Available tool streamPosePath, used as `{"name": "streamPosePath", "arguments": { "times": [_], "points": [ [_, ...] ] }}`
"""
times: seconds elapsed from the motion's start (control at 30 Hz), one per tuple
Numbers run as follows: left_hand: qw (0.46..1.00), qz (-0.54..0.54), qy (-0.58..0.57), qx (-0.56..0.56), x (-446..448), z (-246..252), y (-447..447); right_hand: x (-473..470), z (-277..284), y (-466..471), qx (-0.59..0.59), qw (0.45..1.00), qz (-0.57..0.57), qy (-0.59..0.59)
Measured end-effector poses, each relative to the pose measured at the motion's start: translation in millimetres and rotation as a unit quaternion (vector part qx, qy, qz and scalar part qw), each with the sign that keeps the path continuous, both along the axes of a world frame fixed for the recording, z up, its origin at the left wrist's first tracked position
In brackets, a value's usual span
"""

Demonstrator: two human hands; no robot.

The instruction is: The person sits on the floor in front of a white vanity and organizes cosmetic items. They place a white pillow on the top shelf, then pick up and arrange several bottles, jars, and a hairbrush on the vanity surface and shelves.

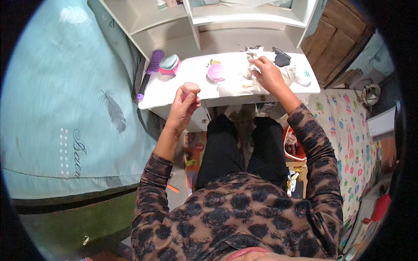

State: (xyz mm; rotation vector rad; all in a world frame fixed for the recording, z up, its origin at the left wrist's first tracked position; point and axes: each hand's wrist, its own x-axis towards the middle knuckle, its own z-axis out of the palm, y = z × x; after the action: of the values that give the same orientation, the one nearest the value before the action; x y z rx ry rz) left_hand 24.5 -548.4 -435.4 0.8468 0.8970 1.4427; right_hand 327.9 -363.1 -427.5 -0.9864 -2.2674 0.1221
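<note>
My left hand holds a small pinkish-beige makeup sponge or similar cylindrical item upright between thumb and fingers, over the front edge of the white dressing table. My right hand hovers at the crumpled white tissues, thumb and fingers apart; whether the fingertips touch them is hard to tell. Between the hands stands a round pink-lidded container, with a small yellow item behind it. A black puff and a black tube lie beyond my right hand.
At the table's left are a purple hairbrush and a pink box topped by a light-blue pad. A white round container sits at the right. White shelves rise behind; a bed borders the left.
</note>
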Motion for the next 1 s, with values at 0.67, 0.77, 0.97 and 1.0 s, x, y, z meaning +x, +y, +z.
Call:
{"name": "streamPosePath", "arguments": {
  "times": [0.67,0.77,0.97,1.0],
  "points": [
    [0.993,-0.105,-0.034,0.036,50,13,-11,-84,70,-119,-0.105,0.936,0.245,0.228],
    [0.972,-0.1,0.16,0.141,58,8,-11,-90,62,-113,-0.212,0.922,0.18,0.27],
    [0.956,0.003,0.228,0.184,66,25,-9,-92,36,-92,-0.246,0.924,0.09,0.277],
    [0.958,-0.008,0.212,0.192,62,34,-9,-87,32,-83,-0.195,0.945,0.073,0.251]
  ]
}}
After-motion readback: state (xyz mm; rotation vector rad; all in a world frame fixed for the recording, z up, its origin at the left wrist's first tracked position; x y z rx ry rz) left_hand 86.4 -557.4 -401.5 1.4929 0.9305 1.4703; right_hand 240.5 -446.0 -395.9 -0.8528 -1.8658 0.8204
